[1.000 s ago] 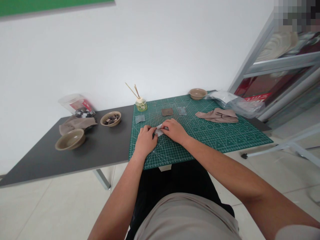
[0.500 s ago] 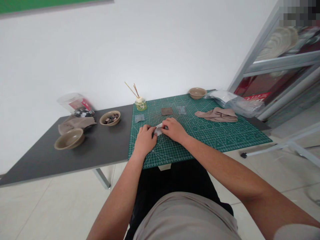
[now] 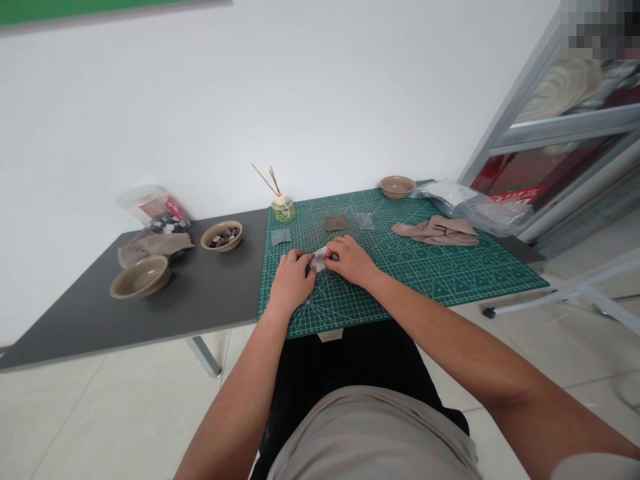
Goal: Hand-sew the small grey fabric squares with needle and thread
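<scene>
A small whitish-grey piece of thin, crinkled material lies low over the green cutting mat; its exact kind is unclear. My left hand pinches its left edge between thumb and fingers. On the opposite edge, my right hand has its fingertips closed, with a dark spot showing near the thumb. Just beyond the hands lie a brown square patch, a clear little plastic packet and a pale grey-blue packet.
Left on the dark table are a bowl of dark and pale bits, another bowl, a cloth and a tipped clear jar. A reed diffuser, a bowl, a brown cloth and plastic bag stand behind.
Both hands keep their hold on the whitish piece with barely any movement. The whole view has shifted very slightly.
</scene>
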{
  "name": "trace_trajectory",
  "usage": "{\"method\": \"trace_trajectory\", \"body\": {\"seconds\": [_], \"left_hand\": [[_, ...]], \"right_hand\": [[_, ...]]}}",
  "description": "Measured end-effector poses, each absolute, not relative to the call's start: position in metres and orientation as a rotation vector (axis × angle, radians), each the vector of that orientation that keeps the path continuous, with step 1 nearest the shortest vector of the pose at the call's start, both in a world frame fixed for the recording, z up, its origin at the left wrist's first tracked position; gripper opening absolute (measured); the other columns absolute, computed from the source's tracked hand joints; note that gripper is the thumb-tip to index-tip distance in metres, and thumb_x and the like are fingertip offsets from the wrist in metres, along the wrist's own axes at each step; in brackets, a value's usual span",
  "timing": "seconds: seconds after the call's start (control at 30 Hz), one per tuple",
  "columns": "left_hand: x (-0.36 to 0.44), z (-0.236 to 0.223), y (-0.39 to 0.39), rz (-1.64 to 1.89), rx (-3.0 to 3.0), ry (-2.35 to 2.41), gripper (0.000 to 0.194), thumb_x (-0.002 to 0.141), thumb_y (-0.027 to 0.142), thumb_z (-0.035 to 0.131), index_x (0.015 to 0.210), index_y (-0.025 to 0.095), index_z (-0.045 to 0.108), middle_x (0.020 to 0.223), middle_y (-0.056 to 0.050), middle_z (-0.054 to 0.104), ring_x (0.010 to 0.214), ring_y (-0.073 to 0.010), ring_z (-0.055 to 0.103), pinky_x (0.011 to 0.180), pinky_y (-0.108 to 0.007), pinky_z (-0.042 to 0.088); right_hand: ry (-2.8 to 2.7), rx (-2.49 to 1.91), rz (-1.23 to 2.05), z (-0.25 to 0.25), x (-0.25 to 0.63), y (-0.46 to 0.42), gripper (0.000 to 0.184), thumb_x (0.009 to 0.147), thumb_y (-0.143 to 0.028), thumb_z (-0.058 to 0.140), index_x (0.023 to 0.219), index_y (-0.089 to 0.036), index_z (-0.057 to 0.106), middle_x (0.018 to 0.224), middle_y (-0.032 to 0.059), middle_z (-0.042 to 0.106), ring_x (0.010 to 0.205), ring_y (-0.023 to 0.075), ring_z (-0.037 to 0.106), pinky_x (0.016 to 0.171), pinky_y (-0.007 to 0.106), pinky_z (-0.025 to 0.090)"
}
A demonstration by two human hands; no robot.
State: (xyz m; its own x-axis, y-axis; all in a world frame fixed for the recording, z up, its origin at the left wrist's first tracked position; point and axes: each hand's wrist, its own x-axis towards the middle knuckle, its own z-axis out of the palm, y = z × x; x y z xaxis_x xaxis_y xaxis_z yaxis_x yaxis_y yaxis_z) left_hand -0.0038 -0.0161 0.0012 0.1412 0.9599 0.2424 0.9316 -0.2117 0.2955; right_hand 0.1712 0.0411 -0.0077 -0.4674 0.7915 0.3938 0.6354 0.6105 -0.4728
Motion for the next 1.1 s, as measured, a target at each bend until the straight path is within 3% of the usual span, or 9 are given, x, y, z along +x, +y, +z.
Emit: {"method": "trace_trajectory", "body": {"seconds": [0.2, 0.6, 0.83, 0.97, 1.1], "left_hand": [[-0.0035, 0.0012, -0.0163, 0.596, 2.32, 1.92, 0.037, 0.091, 0.028, 0.05, 0.123, 0.019, 0.064, 0.115, -0.011, 0.057, 0.106, -0.0274, 0.049, 0.098, -0.042, 0.044], [-0.004, 0.001, -0.016, 0.598, 2.325, 1.924, 0.038, 0.089, 0.026, 0.051, 0.125, 0.019, 0.064, 0.116, -0.01, 0.057, 0.107, -0.0276, 0.05, 0.1, -0.042, 0.044], [-0.0026, 0.0023, -0.0171, 0.595, 2.333, 1.918, 0.036, 0.091, 0.028, 0.05, 0.123, 0.019, 0.065, 0.115, -0.01, 0.057, 0.105, -0.027, 0.049, 0.098, -0.041, 0.044], [-0.0023, 0.0029, -0.0175, 0.596, 2.34, 1.92, 0.037, 0.092, 0.028, 0.05, 0.124, 0.019, 0.064, 0.114, -0.01, 0.057, 0.105, -0.0271, 0.049, 0.099, -0.042, 0.044], [-0.0028, 0.0022, -0.0168, 0.585, 2.329, 1.923, 0.038, 0.09, 0.027, 0.05, 0.125, 0.018, 0.064, 0.115, -0.011, 0.057, 0.106, -0.0276, 0.049, 0.099, -0.042, 0.044]], "right_hand": [[-2.313, -0.981, 0.435, -0.0067, 0.17, 0.045, 0.01, 0.087, -0.021, 0.063, 0.077, -0.019, 0.064, 0.086, 0.0027, 0.067, 0.082, 0.0181, 0.05, 0.083, 0.033, 0.035], [-2.267, -1.074, 0.368, -0.0051, 0.1723, 0.0391, 0.016, 0.077, -0.021, 0.067, 0.067, -0.02, 0.055, 0.077, 0.0018, 0.054, 0.081, 0.0194, 0.046, 0.078, 0.031, 0.036], [-2.366, -0.896, 0.409, -0.0041, 0.1713, 0.0401, 0.011, 0.085, -0.022, 0.066, 0.074, -0.019, 0.063, 0.084, 0.0017, 0.064, 0.081, 0.0178, 0.048, 0.083, 0.032, 0.035], [-2.322, -1.031, 0.335, -0.0059, 0.1703, 0.0422, 0.01, 0.087, -0.025, 0.064, 0.079, -0.019, 0.066, 0.086, 0.0038, 0.065, 0.085, 0.0201, 0.049, 0.081, 0.033, 0.035], [-2.248, -1.191, 0.25, -0.0051, 0.1701, 0.0411, 0.014, 0.084, -0.024, 0.066, 0.071, -0.02, 0.062, 0.08, 0.0043, 0.059, 0.084, 0.0213, 0.047, 0.08, 0.034, 0.036]]}}
